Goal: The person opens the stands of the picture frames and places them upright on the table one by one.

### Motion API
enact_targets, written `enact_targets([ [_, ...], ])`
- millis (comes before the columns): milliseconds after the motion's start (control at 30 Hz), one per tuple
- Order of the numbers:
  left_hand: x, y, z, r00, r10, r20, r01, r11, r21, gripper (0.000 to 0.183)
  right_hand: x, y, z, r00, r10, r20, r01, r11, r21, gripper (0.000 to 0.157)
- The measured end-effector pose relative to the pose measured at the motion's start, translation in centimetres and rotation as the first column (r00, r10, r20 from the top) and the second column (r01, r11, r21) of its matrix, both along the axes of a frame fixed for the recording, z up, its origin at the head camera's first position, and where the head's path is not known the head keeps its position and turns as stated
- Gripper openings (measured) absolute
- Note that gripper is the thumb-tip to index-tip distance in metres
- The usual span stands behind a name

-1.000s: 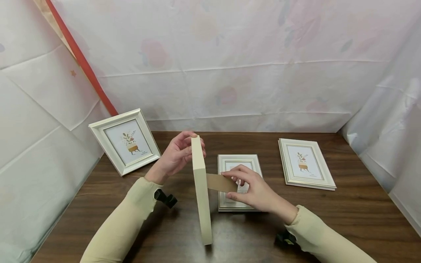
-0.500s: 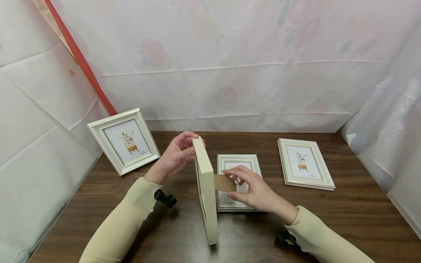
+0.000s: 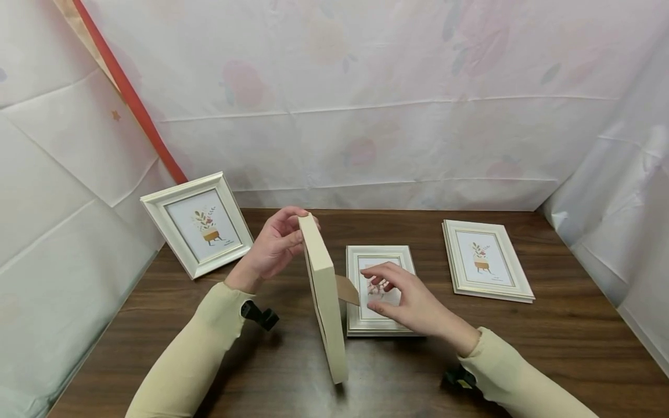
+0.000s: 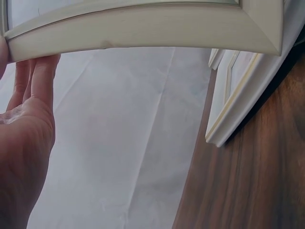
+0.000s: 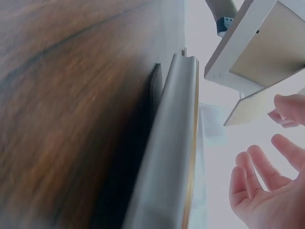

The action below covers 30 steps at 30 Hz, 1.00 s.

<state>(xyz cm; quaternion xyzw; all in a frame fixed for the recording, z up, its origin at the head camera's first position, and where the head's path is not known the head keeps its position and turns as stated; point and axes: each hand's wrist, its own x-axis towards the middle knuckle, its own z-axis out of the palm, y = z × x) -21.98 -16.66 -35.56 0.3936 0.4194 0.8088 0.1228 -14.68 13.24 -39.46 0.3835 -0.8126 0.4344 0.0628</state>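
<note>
My left hand grips a cream picture frame by its far upper edge, thumb on one face. The frame stands on edge above the table, seen nearly side-on in the head view. From its back, a brown stand flap sticks out to the right. My right hand hovers just right of the flap, its loosely bent fingers apart from it and holding nothing. In the right wrist view, a gap shows between the flap and the fingers. Beneath the right hand lies another white frame, partly covered by it.
At the back left, a white frame with a plant picture leans upright. A similar frame lies on the right of the dark wooden table. Pale patterned cloth hangs behind and at both sides.
My right fingers have let go of the stand flap and drawn slightly right. The held frame has turned, so its near edge sits farther right than a second ago.
</note>
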Motion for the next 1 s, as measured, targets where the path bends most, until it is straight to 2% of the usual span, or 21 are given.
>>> enact_targets([
  [200,-0.1,-0.9,0.3,0.997,0.078,-0.011,-0.078,0.997,0.005,0.03,0.0,1.6,0.2,0.998,-0.063,0.026,0.063,0.998,0.009,0.043],
  [300,-0.1,-1.5,0.4,0.99,0.138,-0.012,-0.138,0.99,0.006,0.03,-0.1,2.6,0.1,0.994,-0.106,0.027,0.106,0.994,0.02,0.041],
  [467,-0.2,-2.5,0.4,0.964,0.266,-0.005,-0.266,0.963,-0.039,0.03,-0.4,4.5,-0.4,0.983,-0.161,0.082,0.16,0.987,0.024,0.037],
  [567,-0.1,-3.1,0.3,0.948,0.317,0.011,-0.315,0.947,-0.068,0.031,-0.8,5.7,-0.8,0.975,-0.181,0.126,0.181,0.983,0.016,0.034],
  [733,0.2,-4.4,0.3,0.914,0.405,0.016,-0.4,0.907,-0.133,0.033,-1.1,7.6,-0.7,0.959,-0.228,0.168,0.229,0.973,0.012,0.033],
  [1000,0.2,-6.0,0.7,0.844,0.536,-0.014,-0.522,0.815,-0.253,0.034,-1.7,10.1,-0.4,0.936,-0.313,0.163,0.315,0.949,0.016,0.034],
])
